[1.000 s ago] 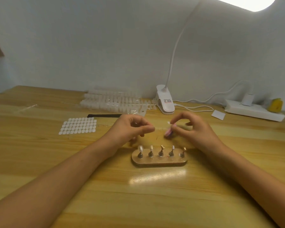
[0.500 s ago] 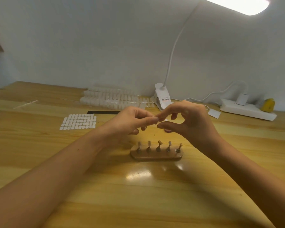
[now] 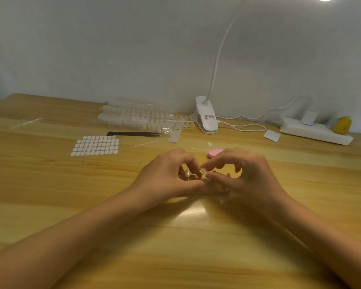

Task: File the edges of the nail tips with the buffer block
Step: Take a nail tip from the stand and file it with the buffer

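Observation:
My left hand (image 3: 168,176) and my right hand (image 3: 246,176) are low over the wooden nail stand (image 3: 216,191), which they mostly hide. Their thumbs and forefingers meet in a pinch over a middle peg, closed on a small clear nail tip (image 3: 204,173) that I can barely make out. One nail tip on a peg (image 3: 187,174) shows in the gap under my left fingers. The pink buffer block (image 3: 214,152) lies on the table just behind my right hand, in neither hand.
Behind are a sheet of white adhesive tabs (image 3: 95,145), a black file (image 3: 133,134), strips of clear nail tips (image 3: 138,117), a clip lamp base (image 3: 206,117), a power strip (image 3: 315,131) and a small white card (image 3: 271,135).
The pink buffer block has left my right hand and now lies on the table. Both hands came down from above the stand onto its pegs.

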The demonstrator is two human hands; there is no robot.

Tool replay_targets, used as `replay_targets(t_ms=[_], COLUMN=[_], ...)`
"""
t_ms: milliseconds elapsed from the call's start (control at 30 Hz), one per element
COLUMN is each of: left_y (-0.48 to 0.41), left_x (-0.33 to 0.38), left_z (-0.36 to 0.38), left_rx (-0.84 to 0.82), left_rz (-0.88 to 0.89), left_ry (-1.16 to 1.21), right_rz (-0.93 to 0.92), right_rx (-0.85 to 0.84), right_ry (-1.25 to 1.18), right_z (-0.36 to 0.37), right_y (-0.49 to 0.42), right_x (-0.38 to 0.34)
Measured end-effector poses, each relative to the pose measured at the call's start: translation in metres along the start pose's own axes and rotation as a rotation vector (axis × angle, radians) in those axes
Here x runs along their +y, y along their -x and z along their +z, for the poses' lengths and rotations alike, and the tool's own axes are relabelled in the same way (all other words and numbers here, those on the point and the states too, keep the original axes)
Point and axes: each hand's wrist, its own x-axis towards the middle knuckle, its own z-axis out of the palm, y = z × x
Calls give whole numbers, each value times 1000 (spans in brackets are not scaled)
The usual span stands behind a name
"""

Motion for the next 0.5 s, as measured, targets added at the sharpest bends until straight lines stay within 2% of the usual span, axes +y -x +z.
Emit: replay_targets(t_ms=[167, 500], left_y=[3, 2], left_x=[-4, -6], left_z=[9, 10], left_rx=[128, 137], left_rz=[-9, -24], left_ry=[56, 140], right_rz=[-26, 12], right_rx=[30, 41], right_ry=[12, 110], right_z=[7, 10], right_y=[0, 1], right_x=[0, -4])
